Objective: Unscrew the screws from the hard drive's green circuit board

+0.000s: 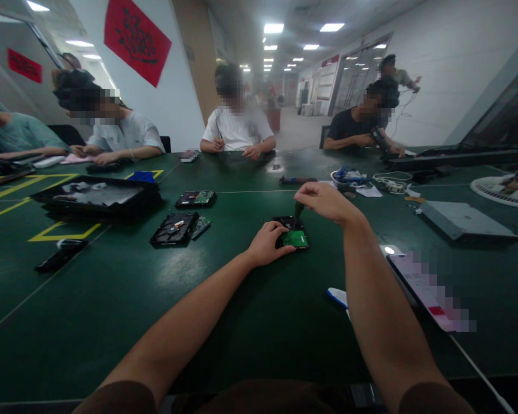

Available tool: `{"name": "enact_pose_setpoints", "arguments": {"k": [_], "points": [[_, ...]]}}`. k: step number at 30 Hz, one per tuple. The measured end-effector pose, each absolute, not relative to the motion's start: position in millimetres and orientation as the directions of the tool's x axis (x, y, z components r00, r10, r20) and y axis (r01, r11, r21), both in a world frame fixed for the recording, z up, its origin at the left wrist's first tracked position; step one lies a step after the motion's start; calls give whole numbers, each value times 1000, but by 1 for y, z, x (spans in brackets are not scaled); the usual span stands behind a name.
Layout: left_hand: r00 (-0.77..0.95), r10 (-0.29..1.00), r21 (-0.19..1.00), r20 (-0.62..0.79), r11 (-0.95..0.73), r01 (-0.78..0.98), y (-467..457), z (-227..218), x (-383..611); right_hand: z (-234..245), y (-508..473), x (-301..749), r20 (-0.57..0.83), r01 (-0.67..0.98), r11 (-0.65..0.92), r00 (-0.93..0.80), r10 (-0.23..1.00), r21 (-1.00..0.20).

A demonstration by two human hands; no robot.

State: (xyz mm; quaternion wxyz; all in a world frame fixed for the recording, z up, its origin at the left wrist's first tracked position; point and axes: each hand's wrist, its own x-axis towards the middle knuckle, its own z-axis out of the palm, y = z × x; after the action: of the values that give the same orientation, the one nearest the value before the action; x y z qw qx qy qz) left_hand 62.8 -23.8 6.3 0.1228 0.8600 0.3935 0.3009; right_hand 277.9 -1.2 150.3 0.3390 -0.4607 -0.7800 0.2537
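A hard drive [295, 240] with a green circuit board lies on the green table in front of me. My left hand [269, 244] is closed around its left side, thumb along the near edge and fingers over the far part. Above the drive, my right hand [326, 201] pinches the top of an upright screwdriver [299, 213] with a dark handle. The tool's lower end reaches down to the drive by the board; its tip is too small to make out. To the left lie another hard drive [174, 229], a loose circuit board [201, 226] and a further drive [195, 199].
A black tray [97, 195] stands at the left. A phone [427, 290] lies by my right forearm, with a grey metal box [466, 219] beyond it. A dark cylindrical tool [300, 180] and a bowl of cables [349, 177] lie farther back. Several people sit opposite.
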Motion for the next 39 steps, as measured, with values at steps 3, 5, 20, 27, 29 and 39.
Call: {"name": "enact_pose_setpoints", "arguments": {"k": [3,5,20,27,29,39], "points": [[509,755,455,413,-655,603,-24,7,63,152,-3,277,284,571,417,-310,907,-707],[508,757,461,410,-653,601,-24,7,63,151,-3,277,264,550,411,-328,907,-727],[512,746,439,426,-666,603,-25,8,64,149,-1,279,274,548,430,-345,898,-717],[510,756,455,410,-654,604,-26,10,64,147,1,279,261,486,436,-387,884,-757],[510,759,457,405,-651,606,-26,11,64,148,2,280,296,519,461,-372,880,-720],[503,759,463,413,-650,602,-25,9,65,149,-1,278,260,534,427,-361,896,-730]]}}
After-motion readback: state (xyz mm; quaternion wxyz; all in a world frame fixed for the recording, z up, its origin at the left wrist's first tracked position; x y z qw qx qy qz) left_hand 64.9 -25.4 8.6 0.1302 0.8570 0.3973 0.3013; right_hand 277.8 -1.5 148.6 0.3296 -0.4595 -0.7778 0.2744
